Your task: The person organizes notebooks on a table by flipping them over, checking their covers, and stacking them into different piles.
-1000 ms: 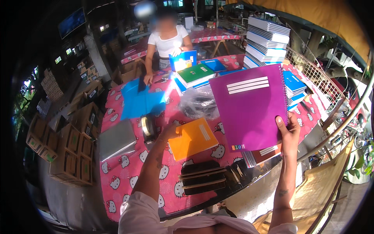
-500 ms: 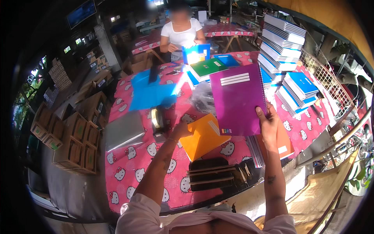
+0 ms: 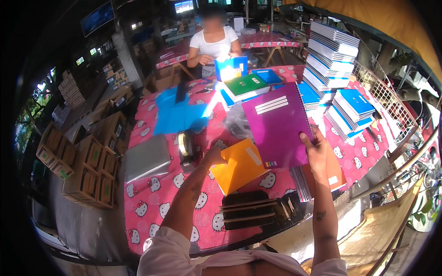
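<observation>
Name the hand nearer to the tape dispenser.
Left. The left hand is just to the right of the tape dispenser, holding the orange notebook; the right hand is much farther to its right, holding the purple notebook.

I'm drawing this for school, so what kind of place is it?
Probably a notebook workshop or packing area: a tall stack of notebooks and a tape dispenser stand on the table, and cardboard boxes are piled to its left.
</observation>
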Action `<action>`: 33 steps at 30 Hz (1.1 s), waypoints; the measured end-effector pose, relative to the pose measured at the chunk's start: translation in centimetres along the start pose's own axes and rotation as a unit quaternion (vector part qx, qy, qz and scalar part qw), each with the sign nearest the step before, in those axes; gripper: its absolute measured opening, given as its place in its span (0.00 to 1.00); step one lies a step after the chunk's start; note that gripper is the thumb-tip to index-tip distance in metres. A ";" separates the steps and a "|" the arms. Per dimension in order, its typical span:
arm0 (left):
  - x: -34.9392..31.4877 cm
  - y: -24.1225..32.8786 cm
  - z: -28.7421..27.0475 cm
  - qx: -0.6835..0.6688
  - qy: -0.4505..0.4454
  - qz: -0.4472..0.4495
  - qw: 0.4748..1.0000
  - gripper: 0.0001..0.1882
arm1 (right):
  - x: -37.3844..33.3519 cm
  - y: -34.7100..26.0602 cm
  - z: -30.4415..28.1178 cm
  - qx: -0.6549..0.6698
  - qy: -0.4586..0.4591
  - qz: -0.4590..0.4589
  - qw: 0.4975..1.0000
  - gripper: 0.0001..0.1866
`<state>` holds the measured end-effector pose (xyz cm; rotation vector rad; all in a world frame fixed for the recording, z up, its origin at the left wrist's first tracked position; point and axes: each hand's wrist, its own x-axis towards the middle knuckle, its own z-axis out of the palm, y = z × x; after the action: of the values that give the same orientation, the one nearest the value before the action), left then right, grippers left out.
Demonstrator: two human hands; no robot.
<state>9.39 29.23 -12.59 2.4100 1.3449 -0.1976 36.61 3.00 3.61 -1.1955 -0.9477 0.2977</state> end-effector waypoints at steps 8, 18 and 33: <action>-10.2 1.8 -7.3 -0.122 0.146 0.086 0.978 0.21 | 1.0 1.1 0.8 -0.106 -0.039 -0.047 0.992 0.14; -35.0 5.6 -21.9 -0.021 0.470 0.114 0.875 0.14 | -4.3 19.3 2.4 -0.358 -0.058 0.149 0.920 0.32; -35.1 7.6 -10.4 -0.186 0.218 0.292 0.913 0.46 | -3.9 -2.0 2.4 0.278 -0.390 0.263 0.838 0.23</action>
<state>-3.53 1.84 9.40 2.4588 0.6537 0.7242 31.93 1.27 3.64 -0.7446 -1.0837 1.4921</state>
